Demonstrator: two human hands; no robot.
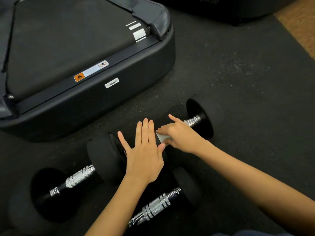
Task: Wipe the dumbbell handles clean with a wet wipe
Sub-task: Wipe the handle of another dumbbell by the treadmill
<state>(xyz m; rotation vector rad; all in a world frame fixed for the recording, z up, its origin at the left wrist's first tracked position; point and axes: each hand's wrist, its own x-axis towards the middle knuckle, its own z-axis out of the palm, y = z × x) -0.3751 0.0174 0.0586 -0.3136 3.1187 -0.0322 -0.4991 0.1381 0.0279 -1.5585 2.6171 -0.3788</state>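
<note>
Where knurled chrome handle [192,120] shows, white wipe [162,137].

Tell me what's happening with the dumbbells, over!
Left hand flat, steadying far dumbbell's weight. Right hand presses wet wipe on far dumbbell's handle. Two other dumbbell handles untouched. Nothing in the way. Over.

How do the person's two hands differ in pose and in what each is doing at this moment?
The left hand lies flat with straight, spread fingers on a dumbbell's black weight head; the right hand is curled over the far dumbbell's chrome handle. The left hand holds nothing; the right hand holds a white wet wipe against that handle. The left reaches straight ahead, the right comes in from the right side. Both are bare.
</note>
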